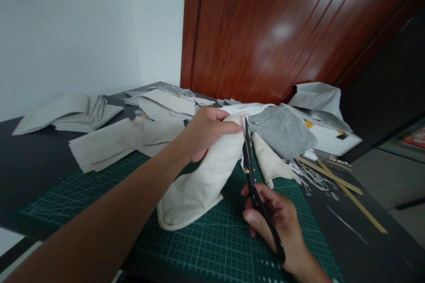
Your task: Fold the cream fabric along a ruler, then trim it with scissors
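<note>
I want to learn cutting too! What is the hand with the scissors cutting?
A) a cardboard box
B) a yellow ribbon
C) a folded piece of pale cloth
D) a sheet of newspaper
C: the right hand works black scissors whose blades meet the edge of a folded piece of pale cloth, which the left hand grips and lifts above the green cutting mat.

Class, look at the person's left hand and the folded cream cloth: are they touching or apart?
Touching. The head view shows the left hand closed over the top edge of the folded cream cloth, lifting it beside the scissors.
</note>
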The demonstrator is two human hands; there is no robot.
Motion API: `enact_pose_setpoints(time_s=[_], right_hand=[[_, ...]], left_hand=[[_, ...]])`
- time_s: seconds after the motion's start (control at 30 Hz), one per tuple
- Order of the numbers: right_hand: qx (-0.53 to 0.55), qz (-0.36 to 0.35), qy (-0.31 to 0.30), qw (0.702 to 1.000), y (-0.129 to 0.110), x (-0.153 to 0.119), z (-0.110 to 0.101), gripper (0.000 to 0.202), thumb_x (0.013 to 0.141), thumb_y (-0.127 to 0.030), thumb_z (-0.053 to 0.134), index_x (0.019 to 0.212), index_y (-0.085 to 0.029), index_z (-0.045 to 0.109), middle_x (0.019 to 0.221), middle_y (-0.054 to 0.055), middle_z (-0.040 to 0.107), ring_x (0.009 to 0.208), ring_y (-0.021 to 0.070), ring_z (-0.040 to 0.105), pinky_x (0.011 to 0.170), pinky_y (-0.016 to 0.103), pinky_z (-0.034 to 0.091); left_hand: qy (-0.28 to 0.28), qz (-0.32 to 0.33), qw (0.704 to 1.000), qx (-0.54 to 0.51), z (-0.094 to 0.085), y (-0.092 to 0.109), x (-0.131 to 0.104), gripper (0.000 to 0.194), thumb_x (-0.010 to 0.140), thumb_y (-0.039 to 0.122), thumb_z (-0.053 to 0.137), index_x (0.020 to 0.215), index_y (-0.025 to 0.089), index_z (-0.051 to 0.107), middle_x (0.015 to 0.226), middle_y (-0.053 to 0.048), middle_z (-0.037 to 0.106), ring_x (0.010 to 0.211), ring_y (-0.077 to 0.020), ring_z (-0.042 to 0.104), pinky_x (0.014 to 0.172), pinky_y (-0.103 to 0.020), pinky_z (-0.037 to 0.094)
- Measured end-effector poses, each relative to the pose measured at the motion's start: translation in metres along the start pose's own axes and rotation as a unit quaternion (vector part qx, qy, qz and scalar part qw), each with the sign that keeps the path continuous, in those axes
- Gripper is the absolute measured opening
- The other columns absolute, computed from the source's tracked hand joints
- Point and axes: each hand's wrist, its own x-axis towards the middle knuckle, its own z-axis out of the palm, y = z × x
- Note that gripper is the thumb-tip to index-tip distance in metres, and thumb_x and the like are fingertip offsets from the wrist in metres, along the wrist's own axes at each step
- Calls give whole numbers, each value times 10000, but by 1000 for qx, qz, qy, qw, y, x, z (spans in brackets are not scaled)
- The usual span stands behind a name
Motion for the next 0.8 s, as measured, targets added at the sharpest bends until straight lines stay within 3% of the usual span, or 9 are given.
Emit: enact_pose_setpoints(time_s=[0.43,0.8], right_hand=[[-31,-5,15,999,-2,0,1,245,803,-329,912,960,-230,752,607,-74,620,399,74,536,382,145,459],[-14,24,27,999,-1,0,1,303,722,-286,973,943,-237,772,591,-78,618,397,81,526,388,159,436]], left_hand=[[6,-2,1000,-5,1,2,-1,66,691,155,778,749,133,756,703,-50,739,580,-145,654,549,-251,456],[8,-4,1000,-1,1,2,0,42,694,156,768,731,158,748,690,-32,729,574,-141,645,547,-257,471]])
